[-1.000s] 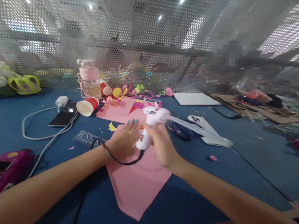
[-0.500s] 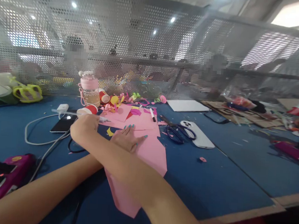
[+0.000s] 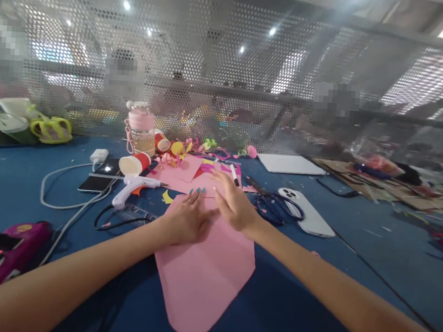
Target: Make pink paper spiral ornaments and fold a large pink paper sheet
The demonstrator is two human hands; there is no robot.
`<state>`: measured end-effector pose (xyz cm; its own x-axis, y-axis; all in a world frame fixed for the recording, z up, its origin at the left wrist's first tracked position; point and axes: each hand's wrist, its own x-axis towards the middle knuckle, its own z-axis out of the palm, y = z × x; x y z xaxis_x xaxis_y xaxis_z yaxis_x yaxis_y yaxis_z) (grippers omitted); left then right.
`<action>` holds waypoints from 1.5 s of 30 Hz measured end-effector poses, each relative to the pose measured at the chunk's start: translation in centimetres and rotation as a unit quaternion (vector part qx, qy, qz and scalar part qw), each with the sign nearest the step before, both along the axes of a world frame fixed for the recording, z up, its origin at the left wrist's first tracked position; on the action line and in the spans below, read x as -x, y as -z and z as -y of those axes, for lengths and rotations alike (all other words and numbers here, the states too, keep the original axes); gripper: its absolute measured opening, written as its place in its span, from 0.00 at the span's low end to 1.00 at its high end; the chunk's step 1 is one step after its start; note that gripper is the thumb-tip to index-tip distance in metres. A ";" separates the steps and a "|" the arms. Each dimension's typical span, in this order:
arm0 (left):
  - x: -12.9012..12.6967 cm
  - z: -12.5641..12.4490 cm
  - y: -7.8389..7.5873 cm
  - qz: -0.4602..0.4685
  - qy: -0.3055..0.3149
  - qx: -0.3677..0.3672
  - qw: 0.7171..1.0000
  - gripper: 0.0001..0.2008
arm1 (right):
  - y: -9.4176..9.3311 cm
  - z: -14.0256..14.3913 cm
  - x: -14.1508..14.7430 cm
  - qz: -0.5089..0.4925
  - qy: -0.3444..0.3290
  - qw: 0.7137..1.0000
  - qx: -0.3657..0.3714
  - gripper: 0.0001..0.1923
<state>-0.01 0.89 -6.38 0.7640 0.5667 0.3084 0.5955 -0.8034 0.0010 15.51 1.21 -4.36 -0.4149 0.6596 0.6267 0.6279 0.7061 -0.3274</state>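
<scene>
A large pink paper sheet with cut, angled edges lies on the blue table. My left hand rests flat on its upper left part, fingers stretched forward. Close beside it, my right hand holds nothing, with fingers apart over the sheet's upper part; whether it touches the paper I cannot tell. More pink paper lies beyond the hands, with a marker on it. To the left, a white glue gun with an orange trigger lies on the table. Dark-handled scissors lie to the right.
A white phone lies beside the scissors. At left are a black phone, a white cable and a purple power strip. Behind stand a pink-lidded bottle, a tipped red paper cup and a perforated metal screen.
My right hand has let go of the glue gun, which now lies on the table, and has swung right to above the pink sheet. My left hand stays on the paper.
</scene>
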 end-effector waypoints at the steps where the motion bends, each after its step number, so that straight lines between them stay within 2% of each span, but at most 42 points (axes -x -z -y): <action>1: 0.0 0.1 -0.2 -0.026 -0.006 -0.001 1.000 0.19 | 1.0 -0.3 -1.3 0.005 -0.012 1.000 0.024 0.24; 3: -0.1 0.2 -0.5 -0.066 -0.020 -0.002 0.998 0.21 | 2.5 -0.5 -2.6 0.028 -0.024 0.998 0.057 0.27; 5: -0.2 0.1 -0.6 -0.082 -0.030 -0.001 0.996 0.23 | 3.0 -0.3 -2.7 0.058 -0.026 0.996 0.066 0.30; 13: -0.1 -0.2 -0.1 -0.043 -0.045 0.002 0.998 0.23 | 2.4 0.4 -2.1 0.142 -0.031 0.987 0.072 0.38; 23: -0.2 -0.3 -0.2 -0.045 -0.043 0.014 0.998 0.24 | 2.4 0.3 -1.9 0.151 0.002 0.983 0.106 0.35; 39: -0.2 -0.3 -0.3 -0.064 -0.040 -0.019 0.997 0.21 | 2.1 0.5 -1.8 0.163 -0.005 0.982 0.092 0.34; 45: -0.2 -0.4 -0.3 -0.059 -0.035 -0.003 0.998 0.21 | 2.0 0.6 -1.7 0.170 -0.001 0.981 0.097 0.34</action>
